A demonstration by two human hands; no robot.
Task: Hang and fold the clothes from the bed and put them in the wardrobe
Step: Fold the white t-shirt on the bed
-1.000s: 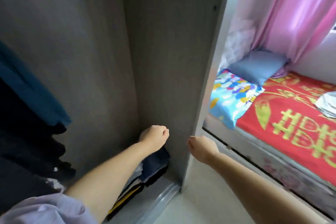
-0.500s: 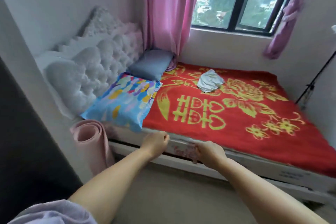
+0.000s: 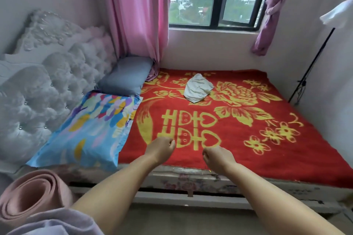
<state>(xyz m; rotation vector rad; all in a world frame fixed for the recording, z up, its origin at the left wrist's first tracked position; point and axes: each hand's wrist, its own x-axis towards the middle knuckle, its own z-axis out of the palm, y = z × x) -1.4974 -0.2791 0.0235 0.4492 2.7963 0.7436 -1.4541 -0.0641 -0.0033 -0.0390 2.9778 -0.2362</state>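
A crumpled pale grey-white garment (image 3: 197, 88) lies on the red and gold blanket (image 3: 238, 129) of the bed, toward its far side below the window. My left hand (image 3: 160, 149) and my right hand (image 3: 215, 155) reach forward over the bed's near edge, side by side and a little apart. Both have their fingers curled and hold nothing. The garment lies well beyond both hands. The wardrobe is out of view.
A colourful patterned pillow (image 3: 89, 129) and a grey-blue pillow (image 3: 126, 80) lie at the left by the tufted white headboard (image 3: 44, 89). A rolled pink mat (image 3: 28, 198) stands at the near left. A black stand (image 3: 313, 63) leans by the right wall.
My view has swung from the wardrobe's inside to the bed and come closer to it. Both arms stay stretched forward with curled, empty hands, now over the blanket's edge.
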